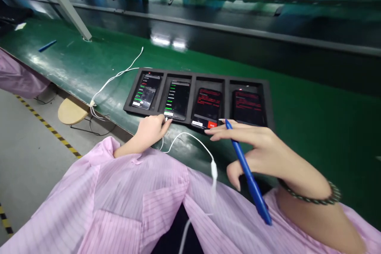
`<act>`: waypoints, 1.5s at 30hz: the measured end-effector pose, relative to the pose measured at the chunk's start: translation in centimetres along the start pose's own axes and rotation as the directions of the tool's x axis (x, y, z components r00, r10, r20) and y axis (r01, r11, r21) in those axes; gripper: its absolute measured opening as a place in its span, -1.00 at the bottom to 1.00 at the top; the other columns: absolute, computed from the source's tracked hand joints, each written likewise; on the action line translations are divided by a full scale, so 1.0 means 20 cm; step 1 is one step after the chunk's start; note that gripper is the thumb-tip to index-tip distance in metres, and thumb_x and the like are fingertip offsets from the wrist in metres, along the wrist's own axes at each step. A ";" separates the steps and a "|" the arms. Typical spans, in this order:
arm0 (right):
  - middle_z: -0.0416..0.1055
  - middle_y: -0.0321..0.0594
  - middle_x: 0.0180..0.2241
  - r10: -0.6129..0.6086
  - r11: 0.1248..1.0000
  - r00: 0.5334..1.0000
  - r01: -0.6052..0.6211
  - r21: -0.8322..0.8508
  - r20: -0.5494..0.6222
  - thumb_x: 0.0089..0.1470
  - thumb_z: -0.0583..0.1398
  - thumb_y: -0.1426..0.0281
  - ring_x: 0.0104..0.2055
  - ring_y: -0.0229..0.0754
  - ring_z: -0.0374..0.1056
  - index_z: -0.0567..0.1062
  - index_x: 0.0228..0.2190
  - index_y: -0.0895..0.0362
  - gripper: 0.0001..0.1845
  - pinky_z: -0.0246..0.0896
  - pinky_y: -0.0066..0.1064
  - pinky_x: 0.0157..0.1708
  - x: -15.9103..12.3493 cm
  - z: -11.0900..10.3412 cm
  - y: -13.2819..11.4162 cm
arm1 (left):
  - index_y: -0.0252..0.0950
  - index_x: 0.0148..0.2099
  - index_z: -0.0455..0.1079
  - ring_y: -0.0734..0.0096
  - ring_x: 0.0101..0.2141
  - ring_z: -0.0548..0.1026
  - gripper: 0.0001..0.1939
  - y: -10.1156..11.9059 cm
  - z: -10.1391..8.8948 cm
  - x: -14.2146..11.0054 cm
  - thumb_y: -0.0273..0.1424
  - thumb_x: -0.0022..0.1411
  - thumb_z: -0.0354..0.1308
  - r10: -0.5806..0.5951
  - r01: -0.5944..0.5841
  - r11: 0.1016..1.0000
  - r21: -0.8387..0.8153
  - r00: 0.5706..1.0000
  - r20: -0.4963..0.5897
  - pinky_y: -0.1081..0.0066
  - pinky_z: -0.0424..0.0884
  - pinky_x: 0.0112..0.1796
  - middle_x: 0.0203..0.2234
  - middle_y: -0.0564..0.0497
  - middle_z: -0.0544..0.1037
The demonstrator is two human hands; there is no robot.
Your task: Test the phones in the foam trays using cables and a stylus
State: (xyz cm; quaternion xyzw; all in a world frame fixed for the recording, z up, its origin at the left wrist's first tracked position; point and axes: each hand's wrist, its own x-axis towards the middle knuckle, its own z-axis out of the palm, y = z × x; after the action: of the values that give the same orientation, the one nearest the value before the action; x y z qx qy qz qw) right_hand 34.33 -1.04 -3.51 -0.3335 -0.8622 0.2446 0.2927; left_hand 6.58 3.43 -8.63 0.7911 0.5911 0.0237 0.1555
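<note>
A black tray [226,80] on the green bench holds several phones side by side. The two left phones [177,99] show green text, and the two right phones [206,107] show red text. My left hand [151,129] pinches the white cable's plug [166,119] at the bottom edge of the second phone. My right hand [256,147] hovers at the tray's near edge with fingers stretched toward the third phone. A blue pen [248,174] is tucked between its fingers.
A white cable [190,137] loops from the plug down to my pink coat. Another white cable [119,73] runs off the bench's left edge near a round stool [70,111]. A grey post [64,4], a blue pen [47,45] and a dark conveyor [238,43] lie beyond.
</note>
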 end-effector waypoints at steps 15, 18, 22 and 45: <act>0.50 -0.17 -0.46 0.450 0.875 0.892 -0.430 -0.221 0.043 0.06 0.13 -0.29 -0.31 0.13 0.49 0.61 -0.17 0.10 -0.25 0.36 0.09 0.01 0.17 -0.18 0.33 | -0.27 -0.38 0.45 0.43 -0.56 0.42 -0.63 -0.06 -0.01 -0.03 -0.28 0.44 -0.04 0.203 0.005 0.812 -0.583 0.935 0.291 0.45 0.33 -0.42 -0.64 0.10 0.46; 0.55 -0.07 -0.26 0.502 0.832 0.865 -0.476 -0.284 0.023 0.11 0.14 -0.20 -0.19 0.13 0.48 0.57 -0.20 0.09 -0.37 0.36 -0.11 -0.12 0.25 -0.15 0.49 | -0.30 -0.31 0.48 0.44 -0.51 0.47 -0.70 0.05 0.01 -0.02 -0.37 0.42 0.00 0.281 -0.016 0.758 -0.652 0.910 0.305 0.46 0.36 -0.36 -0.59 0.09 0.50; 0.52 -0.12 -0.33 0.577 0.752 0.816 -0.540 -0.377 -0.018 0.16 0.21 -0.11 -0.30 0.00 0.42 0.50 -0.31 0.09 -0.51 0.27 -0.28 -0.26 0.34 -0.09 0.63 | -0.34 -0.32 0.50 0.44 -0.56 0.43 -0.70 0.22 0.09 0.03 -0.42 0.42 0.00 0.254 0.001 0.775 -0.633 0.915 0.312 0.46 0.32 -0.39 -0.64 0.09 0.46; 0.41 -0.19 -0.51 0.600 0.708 0.798 -0.564 -0.424 -0.061 0.30 0.19 0.11 -0.42 -0.08 0.36 0.40 -0.43 0.09 -0.64 0.07 -0.38 -0.38 0.37 0.01 0.58 | -0.34 -0.47 0.25 0.70 -0.76 0.04 -0.60 0.30 0.15 0.10 -0.44 0.49 -0.03 0.116 0.491 0.270 -0.828 0.837 0.535 0.60 -0.05 -0.65 -0.75 0.19 0.25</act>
State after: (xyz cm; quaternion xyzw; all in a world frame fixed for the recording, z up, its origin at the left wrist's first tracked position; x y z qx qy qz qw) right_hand 34.82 11.85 -8.32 -0.6329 -0.7556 0.1456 0.0858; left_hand 13.35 3.17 -10.12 0.4373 0.4904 0.1448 0.7398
